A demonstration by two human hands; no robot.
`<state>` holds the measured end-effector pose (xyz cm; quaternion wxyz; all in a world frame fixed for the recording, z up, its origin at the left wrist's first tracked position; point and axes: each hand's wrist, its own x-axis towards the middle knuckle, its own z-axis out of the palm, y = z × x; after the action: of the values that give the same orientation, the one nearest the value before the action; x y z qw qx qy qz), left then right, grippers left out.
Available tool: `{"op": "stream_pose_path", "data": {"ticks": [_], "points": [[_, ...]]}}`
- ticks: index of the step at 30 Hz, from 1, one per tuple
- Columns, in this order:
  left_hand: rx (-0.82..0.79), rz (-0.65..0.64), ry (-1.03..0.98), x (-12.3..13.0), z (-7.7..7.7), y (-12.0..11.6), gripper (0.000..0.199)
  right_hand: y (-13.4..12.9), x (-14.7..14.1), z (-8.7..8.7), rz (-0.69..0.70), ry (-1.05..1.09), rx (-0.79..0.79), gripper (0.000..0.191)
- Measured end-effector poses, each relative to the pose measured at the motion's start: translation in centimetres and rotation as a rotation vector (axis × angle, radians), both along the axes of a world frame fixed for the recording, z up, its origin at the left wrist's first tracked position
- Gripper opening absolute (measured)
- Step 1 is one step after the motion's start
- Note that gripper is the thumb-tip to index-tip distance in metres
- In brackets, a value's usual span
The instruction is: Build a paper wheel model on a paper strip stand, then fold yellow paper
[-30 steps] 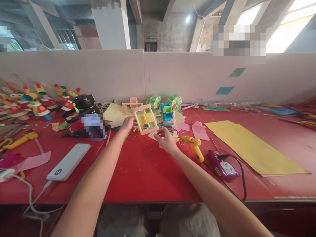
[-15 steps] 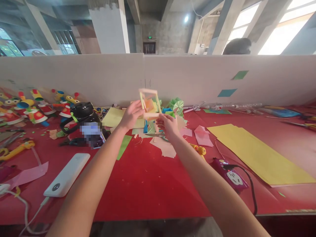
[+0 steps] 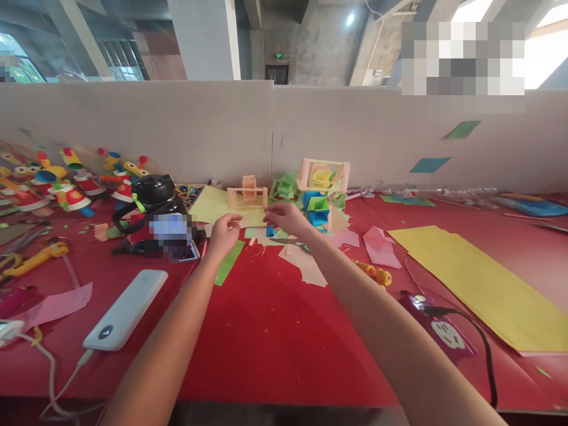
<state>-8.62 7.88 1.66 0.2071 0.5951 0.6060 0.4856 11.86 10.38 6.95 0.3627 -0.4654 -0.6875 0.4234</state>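
A: Grip?
B: Left fingers (image 3: pixel 228 219) curled, right fingers (image 3: pixel 276 210) bunched; from my station I cannot tell whether either set is together or gripping.
A: Nearest thing?
B: Peach frame (image 3: pixel 249 189), upright just beyond, contact unclear. Rightward, yellow frame (image 3: pixel 322 177) appears perched on the blue-green wheel (image 3: pixel 316 212), above the tabletop (image 3: pixel 275 343).
A: Risk?
B: Yellow frame toppling, if I swing the right fingers outward into it.

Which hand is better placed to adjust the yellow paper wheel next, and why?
Probably the right hand: it is nearer the yellow paper wheel, which sits to the right of both hands. The left hand would have to reach past the right.
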Motion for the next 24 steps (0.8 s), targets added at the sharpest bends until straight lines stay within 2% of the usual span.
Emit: {"op": "stream_pose_path", "data": {"ticks": [2, 4, 7, 10, 13, 20, 24], "points": [[-0.028, 0.033, 0.060, -0.6, -1.5, -0.6, 0.028, 0.7, -1.9, -1.0, 0.066, -0.289, 0.174, 0.019], [-0.038, 0.031, 0.194, -0.9, -2.0, -1.1, 0.036, 1.7, -3.5, -1.7, 0.137, -0.621, 0.303, 0.032], [-0.110, 0.002, 0.527, -0.8, -1.9, -1.6, 0.047, 2.9, -5.2, -2.4, 0.221, -0.902, 0.347, 0.042], [-0.248, -0.024, 0.756, -0.4, -1.6, -2.1, 0.047, 3.8, -6.1, -3.1, 0.236, -0.982, 0.307, 0.035], [-0.244, -0.046, 0.849, -0.1, -1.2, -2.6, 0.039, 4.3, -6.1, -3.3, 0.201, -1.048, 0.260, 0.029], [-0.220, 0.043, 0.846, -0.6, -1.1, -2.3, 0.029, 5.5, -4.3, -3.2, 0.043, -0.997, 0.183, 0.029], [-0.060, -0.049, 0.830, -0.6, -1.3, -2.0, 0.039, 6.2, -3.7, -4.1, -0.011, -0.902, 0.145, 0.023]]}}
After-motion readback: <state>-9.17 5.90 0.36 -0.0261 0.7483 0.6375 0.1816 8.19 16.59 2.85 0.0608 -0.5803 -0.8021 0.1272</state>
